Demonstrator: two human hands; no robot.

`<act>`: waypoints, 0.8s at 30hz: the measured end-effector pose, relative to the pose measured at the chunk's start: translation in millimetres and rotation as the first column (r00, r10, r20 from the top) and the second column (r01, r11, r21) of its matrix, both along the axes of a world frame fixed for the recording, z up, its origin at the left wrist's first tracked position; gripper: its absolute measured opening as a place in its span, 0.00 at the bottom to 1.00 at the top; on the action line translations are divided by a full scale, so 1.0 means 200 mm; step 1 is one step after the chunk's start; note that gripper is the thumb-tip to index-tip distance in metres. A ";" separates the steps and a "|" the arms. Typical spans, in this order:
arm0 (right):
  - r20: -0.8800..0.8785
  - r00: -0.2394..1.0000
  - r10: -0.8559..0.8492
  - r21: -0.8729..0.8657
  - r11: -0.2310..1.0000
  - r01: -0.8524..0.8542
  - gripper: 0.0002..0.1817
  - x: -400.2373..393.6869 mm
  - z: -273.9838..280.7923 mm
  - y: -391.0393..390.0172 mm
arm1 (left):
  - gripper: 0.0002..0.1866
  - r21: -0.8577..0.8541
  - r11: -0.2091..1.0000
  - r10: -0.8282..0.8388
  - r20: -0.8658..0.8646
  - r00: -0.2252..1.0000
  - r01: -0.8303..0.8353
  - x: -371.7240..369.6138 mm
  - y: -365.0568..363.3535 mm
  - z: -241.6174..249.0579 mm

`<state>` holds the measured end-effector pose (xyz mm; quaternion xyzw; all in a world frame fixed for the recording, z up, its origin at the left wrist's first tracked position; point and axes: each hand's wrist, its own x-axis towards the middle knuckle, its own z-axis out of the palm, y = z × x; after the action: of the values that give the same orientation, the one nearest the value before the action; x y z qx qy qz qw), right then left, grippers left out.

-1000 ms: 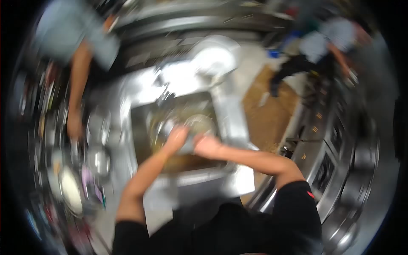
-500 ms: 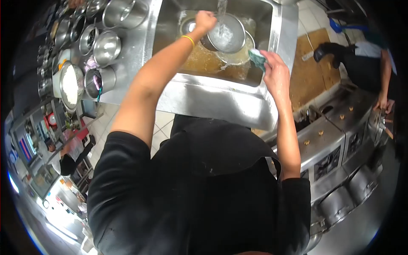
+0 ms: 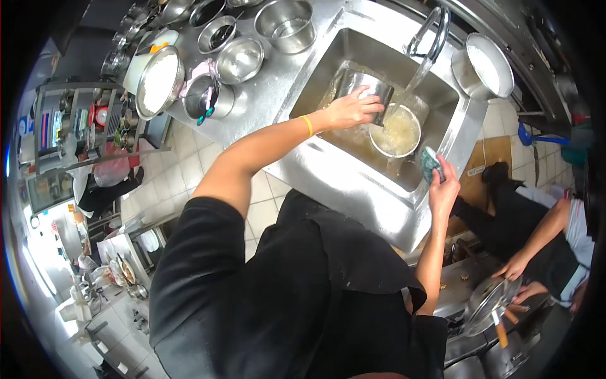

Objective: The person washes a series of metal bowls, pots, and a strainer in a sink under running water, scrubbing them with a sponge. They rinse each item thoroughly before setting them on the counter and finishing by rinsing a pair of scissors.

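In the sink (image 3: 353, 144), a stainless-steel pot (image 3: 369, 84) lies tipped on its side, and my left hand (image 3: 358, 108) grips its wall near the rim. Just right of it a round metal bowl (image 3: 396, 132) holds cloudy, yellowish water. A stream from the curved faucet (image 3: 444, 31) falls near that bowl. Over the sink's right edge, my right hand (image 3: 444, 187) pinches a green scouring pad (image 3: 430, 165), apart from pot and bowl. Murky water covers part of the sink floor.
Several steel bowls and pots (image 3: 285, 25) crowd the counter on the left, with a colander of white contents (image 3: 160, 82) at its edge. Another pot (image 3: 485, 66) stands right of the faucet. A co-worker (image 3: 536, 234) at the right holds a pan (image 3: 489, 306).
The pot in my left hand has gone from facing up under the stream to lying on its side, uncovering the bowl. The view has turned. The co-worker has come nearer.
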<state>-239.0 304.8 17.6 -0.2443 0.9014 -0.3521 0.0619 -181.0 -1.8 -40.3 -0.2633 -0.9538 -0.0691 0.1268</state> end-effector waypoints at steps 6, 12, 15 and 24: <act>0.024 0.999 0.049 -0.019 0.999 -0.048 0.20 0.02 -0.10 -0.10 | 0.03 0.092 0.985 0.167 -0.234 0.958 -0.149 -0.08 -0.24 0.29; 0.017 0.997 0.076 0.002 0.997 -0.076 0.20 0.06 -0.11 -0.15 | 0.13 0.527 0.762 0.440 0.008 0.898 -0.378 -0.24 -0.37 0.15; 0.055 0.998 0.033 -0.011 0.999 -0.032 0.19 0.05 -0.13 -0.13 | 0.09 0.770 0.425 0.659 0.098 0.746 -0.476 -0.31 -0.42 0.05; 0.161 0.987 -0.023 0.003 1.000 0.023 0.18 0.09 -0.18 -0.09 | 0.08 0.807 -0.225 0.917 0.365 0.162 -0.546 -0.83 -0.86 0.26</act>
<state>-221.8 286.8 -18.1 -0.2044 0.8965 -0.3707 0.1308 -346.7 -173.0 11.2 0.4812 -0.6697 -0.3698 0.4281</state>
